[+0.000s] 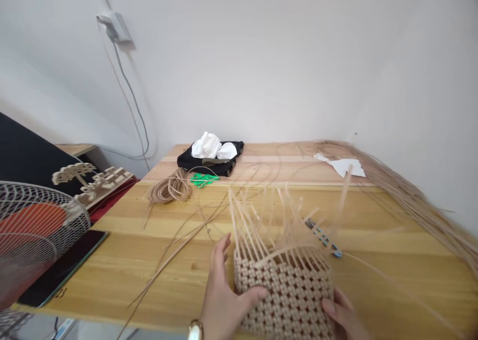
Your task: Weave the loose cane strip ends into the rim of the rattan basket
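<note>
A woven tan basket (286, 295) stands at the table's front edge, with loose strips sticking up from its rim. Against its left side rests my left hand (227, 290), thumb over the front face and fingers along the side. My right hand (341, 312) grips the lower right side, its thumb on the front and its fingers partly hidden behind. One long pale strip (403, 290) trails from the rim to the right. Just beyond the basket lies a blue and black tool (323, 238).
A phone (63, 270) and a fan (41, 230) are at the left. Coiled strips (170, 186), green clips (204, 179) and a black cloth (218, 168) with white tissue (207, 146) lie farther back. Long strips (411, 195) line the right edge near white paper (347, 167).
</note>
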`<action>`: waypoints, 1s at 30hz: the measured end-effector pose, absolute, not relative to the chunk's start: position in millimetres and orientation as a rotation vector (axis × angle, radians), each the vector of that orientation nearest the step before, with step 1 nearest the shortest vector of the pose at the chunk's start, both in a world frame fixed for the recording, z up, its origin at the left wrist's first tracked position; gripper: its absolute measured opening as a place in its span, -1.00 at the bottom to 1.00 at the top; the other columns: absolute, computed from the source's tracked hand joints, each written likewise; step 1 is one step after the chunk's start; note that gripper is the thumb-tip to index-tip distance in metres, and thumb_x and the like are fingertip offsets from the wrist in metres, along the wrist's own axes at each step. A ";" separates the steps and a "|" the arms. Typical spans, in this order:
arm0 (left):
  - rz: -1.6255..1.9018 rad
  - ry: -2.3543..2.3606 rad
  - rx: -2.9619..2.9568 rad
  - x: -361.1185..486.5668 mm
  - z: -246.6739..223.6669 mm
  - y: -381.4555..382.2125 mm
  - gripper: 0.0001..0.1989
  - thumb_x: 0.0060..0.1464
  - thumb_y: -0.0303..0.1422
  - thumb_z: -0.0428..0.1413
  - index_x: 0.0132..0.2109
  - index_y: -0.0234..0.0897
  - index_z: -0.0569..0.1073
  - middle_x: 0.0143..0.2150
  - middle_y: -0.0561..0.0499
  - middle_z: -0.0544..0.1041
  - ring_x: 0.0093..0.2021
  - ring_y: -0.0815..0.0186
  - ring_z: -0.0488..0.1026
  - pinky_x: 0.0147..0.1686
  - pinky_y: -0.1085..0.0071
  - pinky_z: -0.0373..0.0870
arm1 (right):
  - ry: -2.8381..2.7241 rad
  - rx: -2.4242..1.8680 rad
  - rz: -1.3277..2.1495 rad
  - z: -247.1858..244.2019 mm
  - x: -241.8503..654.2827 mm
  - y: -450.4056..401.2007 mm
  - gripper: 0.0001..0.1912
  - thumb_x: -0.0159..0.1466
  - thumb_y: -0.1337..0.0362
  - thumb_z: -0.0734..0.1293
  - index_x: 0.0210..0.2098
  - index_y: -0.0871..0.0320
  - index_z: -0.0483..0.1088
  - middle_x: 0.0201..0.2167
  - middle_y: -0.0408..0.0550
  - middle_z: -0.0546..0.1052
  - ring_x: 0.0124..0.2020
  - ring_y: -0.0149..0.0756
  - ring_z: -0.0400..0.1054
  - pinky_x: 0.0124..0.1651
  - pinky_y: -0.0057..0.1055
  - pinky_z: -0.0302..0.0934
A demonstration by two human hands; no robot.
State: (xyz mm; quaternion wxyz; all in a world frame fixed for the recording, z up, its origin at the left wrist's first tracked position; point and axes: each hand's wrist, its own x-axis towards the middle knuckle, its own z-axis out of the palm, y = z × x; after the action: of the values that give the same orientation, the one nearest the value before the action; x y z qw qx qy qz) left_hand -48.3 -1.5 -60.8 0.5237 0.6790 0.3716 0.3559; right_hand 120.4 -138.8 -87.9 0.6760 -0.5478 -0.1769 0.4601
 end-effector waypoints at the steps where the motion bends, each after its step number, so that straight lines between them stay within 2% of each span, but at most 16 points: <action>1: 0.783 0.811 1.517 -47.4 -60.4 1.5 -0.03 -0.33 -0.13 0.30 0.20 -0.27 0.03 0.18 -0.26 0.19 0.17 -0.05 0.15 0.14 0.02 0.08 | -0.346 -1.200 1.093 -88.9 119.6 -138.0 -0.56 -0.08 -0.06 0.41 -0.32 0.11 0.46 -0.13 0.09 0.51 -0.05 0.00 0.35 -0.06 -0.12 0.23; 4: 0.644 0.645 1.304 -43.6 -61.4 5.6 0.00 -0.41 -0.09 0.33 0.17 -0.31 0.08 0.08 -0.24 0.33 0.07 0.03 0.31 0.08 0.17 0.22 | -0.306 -1.223 1.112 -91.8 119.9 -131.7 -0.51 -0.13 -0.05 0.44 -0.29 0.12 0.44 -0.10 0.09 0.49 -0.02 -0.01 0.32 -0.02 -0.16 0.21; 8: 0.736 0.809 1.321 -40.6 -66.0 6.1 -0.07 -0.45 -0.22 0.37 0.10 -0.30 0.15 -0.01 -0.17 0.41 0.02 0.09 0.36 0.04 0.23 0.27 | -0.484 -1.670 0.728 -83.1 122.6 -128.5 -0.50 0.04 -0.03 0.34 -0.12 0.14 0.34 -0.11 0.06 0.48 -0.12 -0.15 0.37 -0.05 -0.28 0.23; 10: 0.758 0.856 1.350 -40.2 -67.4 6.3 -0.12 -0.45 -0.23 0.37 0.07 -0.31 0.19 -0.05 -0.16 0.44 -0.01 0.09 0.38 0.01 0.23 0.30 | -0.600 -1.979 0.557 -69.9 121.3 -131.9 -0.61 0.09 -0.04 0.30 -0.26 0.15 0.35 -0.34 -0.02 0.51 -0.32 -0.22 0.40 -0.20 -0.37 0.27; 12: 0.757 0.857 1.361 -40.2 -68.2 6.5 -0.13 -0.45 -0.19 0.36 0.05 -0.31 0.20 -0.07 -0.15 0.46 -0.04 0.08 0.40 -0.02 0.23 0.34 | -0.838 -2.096 0.560 -53.2 117.4 -135.1 -0.68 0.15 -0.02 0.25 -0.44 0.12 0.35 -0.56 -0.13 0.45 -0.49 -0.31 0.35 -0.44 -0.48 0.22; 14: 0.754 0.866 1.369 -40.7 -69.5 6.4 -0.11 -0.46 -0.15 0.36 0.05 -0.32 0.20 -0.08 -0.16 0.46 -0.04 0.06 0.41 -0.03 0.22 0.34 | -1.148 -2.047 0.590 -37.4 112.2 -133.9 -0.74 0.23 0.09 0.18 -0.40 0.09 0.39 -0.55 -0.16 0.47 -0.55 -0.36 0.35 -0.50 -0.52 0.21; 17: 0.779 0.901 1.374 -42.9 -74.1 5.5 -0.07 -0.48 -0.10 0.35 0.06 -0.32 0.18 -0.07 -0.18 0.43 -0.02 0.04 0.39 0.00 0.19 0.31 | -1.479 -1.992 0.392 -21.9 106.8 -121.4 -0.75 0.28 0.24 0.12 -0.17 0.07 0.39 -0.34 -0.13 0.56 -0.37 -0.32 0.45 -0.36 -0.49 0.28; 19: 0.797 0.907 1.377 -45.1 -78.3 4.7 -0.04 -0.48 -0.07 0.34 0.08 -0.31 0.14 -0.04 -0.19 0.40 0.00 0.03 0.36 0.02 0.18 0.28 | -1.566 -2.026 0.240 -16.8 106.7 -109.4 -0.72 0.27 0.29 0.11 -0.11 0.08 0.37 -0.27 -0.12 0.56 -0.32 -0.28 0.47 -0.37 -0.45 0.31; 20: 0.812 0.908 1.382 -46.3 -80.4 4.3 -0.03 -0.48 -0.07 0.34 0.09 -0.30 0.12 -0.02 -0.19 0.38 0.02 0.04 0.35 0.03 0.18 0.27 | -1.587 -2.060 0.189 -15.0 107.5 -103.6 -0.72 0.27 0.29 0.12 -0.11 0.09 0.37 -0.32 -0.12 0.57 -0.38 -0.26 0.48 -0.45 -0.44 0.30; 22: 0.847 0.906 1.405 -48.9 -84.3 3.5 -0.02 -0.48 -0.11 0.36 0.10 -0.27 0.10 0.04 -0.19 0.33 0.05 0.04 0.32 0.05 0.19 0.25 | -1.629 -2.133 0.139 -12.1 109.6 -94.3 -0.73 0.25 0.28 0.12 -0.16 0.11 0.40 -0.54 -0.16 0.55 -0.60 -0.26 0.43 -0.65 -0.44 0.21; 24: 0.874 0.891 1.431 -51.3 -87.4 2.2 -0.04 -0.45 -0.15 0.36 0.11 -0.24 0.09 0.07 -0.17 0.30 0.08 0.05 0.29 0.07 0.21 0.24 | -1.663 -2.185 0.105 -9.7 111.1 -88.9 -0.72 0.25 0.26 0.12 -0.20 0.12 0.42 -0.69 -0.19 0.48 -0.73 -0.26 0.36 -0.73 -0.44 0.14; 30: 0.882 0.853 1.496 -54.7 -90.1 -4.1 -0.11 -0.40 -0.26 0.37 0.09 -0.23 0.11 0.01 -0.13 0.34 0.04 0.09 0.32 0.03 0.24 0.28 | -1.861 -2.221 -0.161 -8.2 109.5 -87.6 -0.72 0.23 0.29 0.10 -0.27 0.08 0.42 -0.62 -0.12 0.53 -0.73 -0.19 0.37 -0.76 -0.38 0.11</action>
State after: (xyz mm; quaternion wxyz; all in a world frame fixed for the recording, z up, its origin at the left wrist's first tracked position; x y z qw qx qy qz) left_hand -54.7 -4.1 -90.1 0.5674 0.6367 0.3632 0.3753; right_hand 109.5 -87.6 -8.2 0.1193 -0.7599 -0.6366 -0.0552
